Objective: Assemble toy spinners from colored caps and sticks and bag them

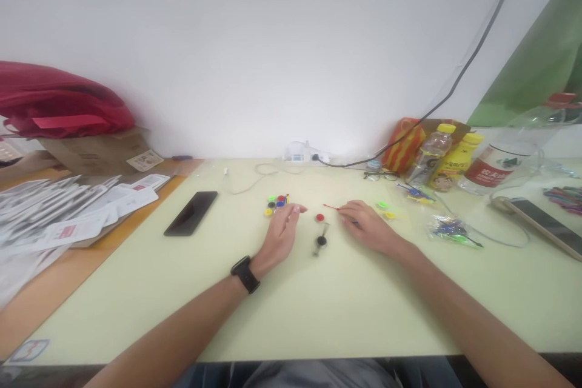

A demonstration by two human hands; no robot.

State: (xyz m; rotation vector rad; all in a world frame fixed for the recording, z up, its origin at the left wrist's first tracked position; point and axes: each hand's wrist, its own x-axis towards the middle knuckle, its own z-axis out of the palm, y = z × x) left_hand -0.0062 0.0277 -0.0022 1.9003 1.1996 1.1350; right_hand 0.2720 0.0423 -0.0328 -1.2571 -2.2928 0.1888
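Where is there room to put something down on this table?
Bare room lies between the black phone and left hand; more lies between the left arm and right arm, on the near side of the black disc. It's crowded at the right, with bottles and small bags, and around the coloured discs.

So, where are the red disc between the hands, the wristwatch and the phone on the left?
Red disc (320, 217): head view, middle of its top.
Wristwatch (247, 275): head view, on its black band.
Phone (191, 213): head view, middle of its upper face.
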